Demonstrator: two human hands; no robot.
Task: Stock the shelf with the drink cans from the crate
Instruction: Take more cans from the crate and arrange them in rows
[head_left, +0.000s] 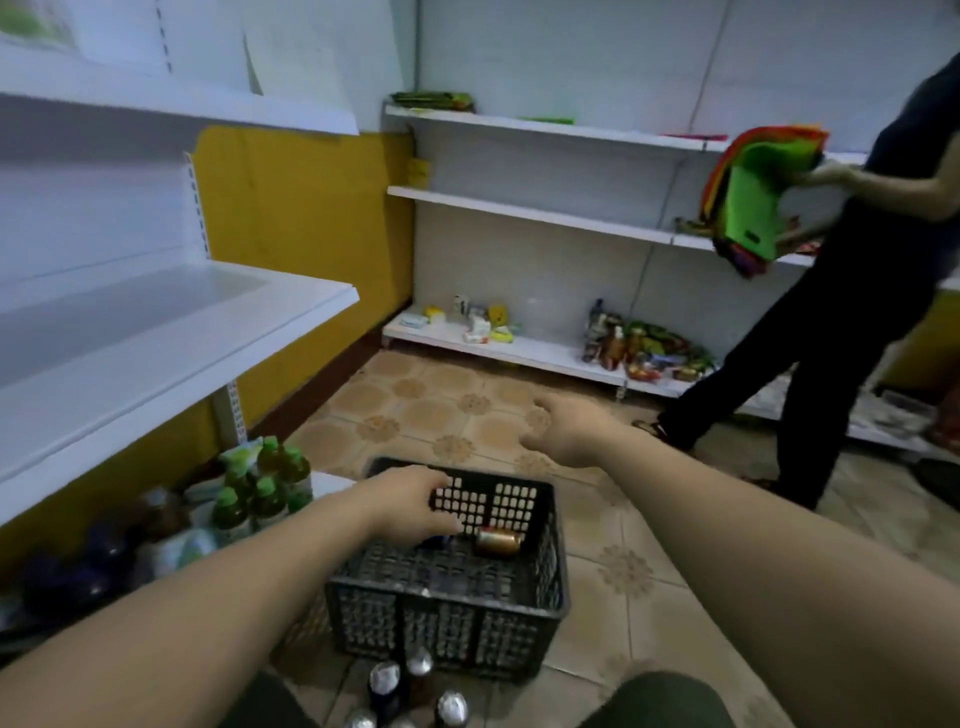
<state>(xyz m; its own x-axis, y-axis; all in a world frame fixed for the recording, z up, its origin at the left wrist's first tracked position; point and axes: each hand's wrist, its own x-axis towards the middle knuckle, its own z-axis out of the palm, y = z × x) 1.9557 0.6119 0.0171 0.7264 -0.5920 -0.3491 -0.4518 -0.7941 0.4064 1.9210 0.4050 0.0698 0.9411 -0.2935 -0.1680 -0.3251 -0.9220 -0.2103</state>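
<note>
Just one head-worn wide-angle view here, looking forward and down over both forearms at the black crate (447, 613) on the tiled floor (623, 571) close below (edges bend noticeably), white shelf (171, 332) on the left.

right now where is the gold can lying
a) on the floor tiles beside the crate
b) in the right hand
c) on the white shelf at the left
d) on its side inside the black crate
d: the gold can lies on its side on the floor of the black crate, just right of the left hand reaching in.
</note>
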